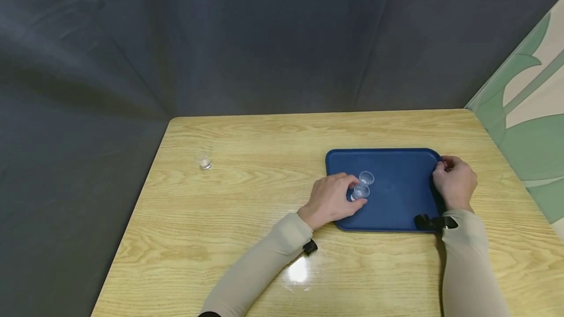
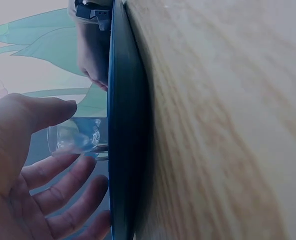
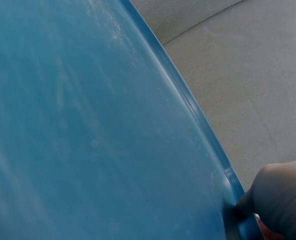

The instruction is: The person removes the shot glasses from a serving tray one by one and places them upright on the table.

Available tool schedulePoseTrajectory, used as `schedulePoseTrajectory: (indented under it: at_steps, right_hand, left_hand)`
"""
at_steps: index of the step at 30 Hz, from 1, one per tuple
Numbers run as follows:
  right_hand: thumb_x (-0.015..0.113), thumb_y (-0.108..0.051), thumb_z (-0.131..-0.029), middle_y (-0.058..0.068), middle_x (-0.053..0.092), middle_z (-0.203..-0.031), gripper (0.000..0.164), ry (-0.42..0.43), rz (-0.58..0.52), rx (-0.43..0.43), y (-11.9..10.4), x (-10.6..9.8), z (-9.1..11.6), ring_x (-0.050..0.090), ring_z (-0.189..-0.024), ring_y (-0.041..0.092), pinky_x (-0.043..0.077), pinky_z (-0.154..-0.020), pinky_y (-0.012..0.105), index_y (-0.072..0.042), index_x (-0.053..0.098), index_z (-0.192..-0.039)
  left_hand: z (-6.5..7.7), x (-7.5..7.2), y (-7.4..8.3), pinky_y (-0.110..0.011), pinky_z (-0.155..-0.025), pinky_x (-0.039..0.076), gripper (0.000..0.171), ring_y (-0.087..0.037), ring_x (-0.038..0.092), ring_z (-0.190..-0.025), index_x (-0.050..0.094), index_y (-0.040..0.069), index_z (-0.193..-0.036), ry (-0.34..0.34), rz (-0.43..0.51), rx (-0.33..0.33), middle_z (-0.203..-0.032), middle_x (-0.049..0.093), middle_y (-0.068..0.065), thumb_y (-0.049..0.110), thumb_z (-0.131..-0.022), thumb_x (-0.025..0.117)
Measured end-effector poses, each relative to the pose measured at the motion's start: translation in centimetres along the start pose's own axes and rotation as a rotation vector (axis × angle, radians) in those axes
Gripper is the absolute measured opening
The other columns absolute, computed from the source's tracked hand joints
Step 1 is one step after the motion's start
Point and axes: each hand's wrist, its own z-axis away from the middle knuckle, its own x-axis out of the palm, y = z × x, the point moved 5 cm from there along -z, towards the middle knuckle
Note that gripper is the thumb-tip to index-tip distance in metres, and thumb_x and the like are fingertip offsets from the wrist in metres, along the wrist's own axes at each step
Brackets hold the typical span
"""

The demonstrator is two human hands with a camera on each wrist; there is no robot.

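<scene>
Far left you've got a dark cloth [image 1: 88,170], then one clear cup [image 1: 204,160] by itself on the table [image 1: 242,209], left of centre, so see-through its rim is hard to make out. That makes three little cups total, btw. Right of centre, the left hand [image 1: 330,199] has thumb and fingers curled round the nearer cup [image 1: 361,191] at the left end of the one blue tray [image 1: 392,209], a narrow grip, though I can't tell how firm. Just above it in the frame is the farther cup [image 1: 366,177], partly overlapped by the nearer one. Left wrist cam shows the tray edge-on, so it's tough to see whether the held cup's base touches down. At the tray's upper right corner the right hand [image 1: 458,182] pinches the rim, some fingers hidden; right wrist cam cuts that hand off bottom right. Far right: one green-and-cream patterned panel [image 1: 528,146], cropped by the frame.
</scene>
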Motion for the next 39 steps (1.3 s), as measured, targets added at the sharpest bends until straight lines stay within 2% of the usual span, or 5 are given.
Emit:
schedulePoseTrajectory:
  at_steps: [8, 14, 23, 32, 39]
  right_hand:
    - [0.043, -0.019, -0.107, 0.035, 0.065, -0.129, 0.047, 0.019, -0.017, 0.0, -0.1, 0.1, 0.0, 0.059, -0.12, 0.052, 0.041, -0.103, 0.063, 0.01, 0.062, -0.139]
    - [0.043, -0.019, -0.107, 0.034, 0.065, -0.129, 0.047, 0.01, -0.014, 0.0, -0.1, 0.2, 0.0, 0.059, -0.12, 0.052, 0.041, -0.102, 0.063, 0.01, 0.062, -0.139]
    - [0.043, -0.019, -0.107, 0.035, 0.065, -0.129, 0.047, 0.01, -0.011, 0.002, -0.1, 0.1, -0.1, 0.058, -0.121, 0.053, 0.041, -0.104, 0.064, 0.009, 0.062, -0.139]
    - [0.043, -0.019, -0.106, 0.034, 0.064, -0.13, 0.047, 0.007, -0.011, 0.006, -0.1, 0.1, -0.2, 0.058, -0.121, 0.053, 0.039, -0.103, 0.063, 0.009, 0.061, -0.14]
    - [0.043, -0.018, -0.106, 0.035, 0.063, -0.13, 0.047, -0.001, 0.007, 0.009, 0.1, 0.2, -0.2, 0.057, -0.121, 0.053, 0.039, -0.101, 0.063, 0.01, 0.061, -0.139]
  left_hand:
    - [0.1, 0.1, 0.1, -0.014, -0.062, 0.04, 0.039, 0.0, 0.063, -0.081, 0.077, 0.027, -0.121, 0.027, 0.008, 0.009, -0.1, 0.07, 0.015, 0.055, -0.093, 0.076]
    - [0.4, -0.1, -0.2, -0.013, -0.064, 0.042, 0.039, 0.001, 0.064, -0.084, 0.077, 0.028, -0.123, 0.02, 0.034, 0.005, -0.103, 0.072, 0.014, 0.055, -0.094, 0.075]
    - [1.1, -0.8, -0.9, -0.013, -0.062, 0.039, 0.038, 0.001, 0.059, -0.078, 0.077, 0.027, -0.121, 0.037, 0.07, 0.0, -0.099, 0.07, 0.014, 0.053, -0.093, 0.077]
    - [2.1, -2.3, -2.1, -0.015, -0.067, 0.044, 0.037, -0.002, 0.065, -0.084, 0.077, 0.024, -0.119, 0.101, 0.11, 0.004, -0.102, 0.073, 0.012, 0.049, -0.093, 0.08]
    - [3.1, -3.1, -3.7, -0.017, -0.066, 0.045, 0.036, -0.005, 0.067, -0.086, 0.078, 0.024, -0.118, 0.113, 0.115, -0.025, -0.102, 0.073, 0.013, 0.049, -0.093, 0.079]
